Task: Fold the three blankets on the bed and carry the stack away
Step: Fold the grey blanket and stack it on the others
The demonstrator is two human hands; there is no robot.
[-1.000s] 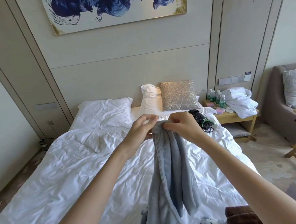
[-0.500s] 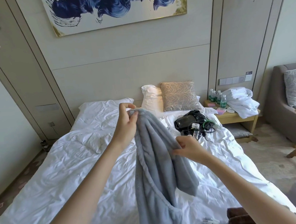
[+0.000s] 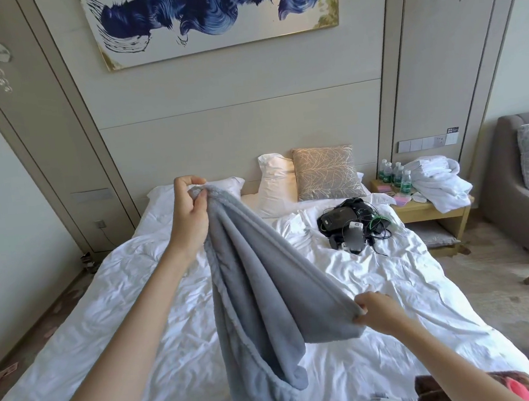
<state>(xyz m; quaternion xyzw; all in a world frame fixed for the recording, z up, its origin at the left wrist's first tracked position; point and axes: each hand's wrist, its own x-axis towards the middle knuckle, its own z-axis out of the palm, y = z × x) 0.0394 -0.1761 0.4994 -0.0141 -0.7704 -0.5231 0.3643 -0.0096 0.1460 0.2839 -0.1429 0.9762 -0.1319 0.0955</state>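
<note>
Your left hand [image 3: 190,214] pinches the grey blanket [image 3: 259,291] at 11 o'clock; your right hand [image 3: 376,314] has pulled its edge to 4 o'clock, spreading it for folding.

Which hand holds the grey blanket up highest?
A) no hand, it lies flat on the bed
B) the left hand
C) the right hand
B: the left hand pinches the top of the grey blanket with its fingers high over the bed, while the right hand grips a lower edge off to the side.
</note>
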